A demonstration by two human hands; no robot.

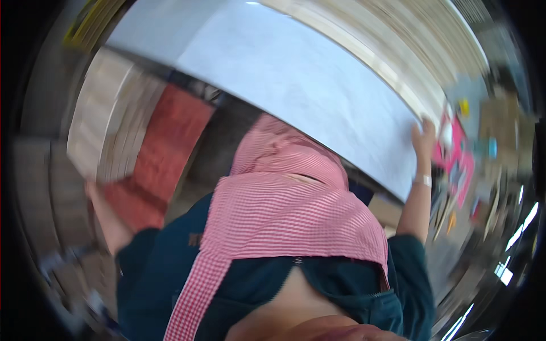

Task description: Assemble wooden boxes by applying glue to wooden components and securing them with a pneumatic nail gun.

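My right hand (424, 137) is at the right end of the white tabletop (284, 74), against the corner of a long stack of pale boards (392, 42). Its fingers look stretched out and apart, with nothing visible in them. At the left, my left hand (92, 190) is at the near lower corner of a shorter stack of pale panels (108, 119). Blur and the stack hide most of its fingers, so I cannot make out whether it grips a panel. The short stack rests on a red board (168, 148).
To the right are pink material (458, 156), a light-blue object (486, 148), a small yellow object (464, 106) and brown cardboard (500, 122). Large brown cardboard-like pieces (62, 187) stand at the far left. Yellow-edged pieces (94, 25) are at the upper left.
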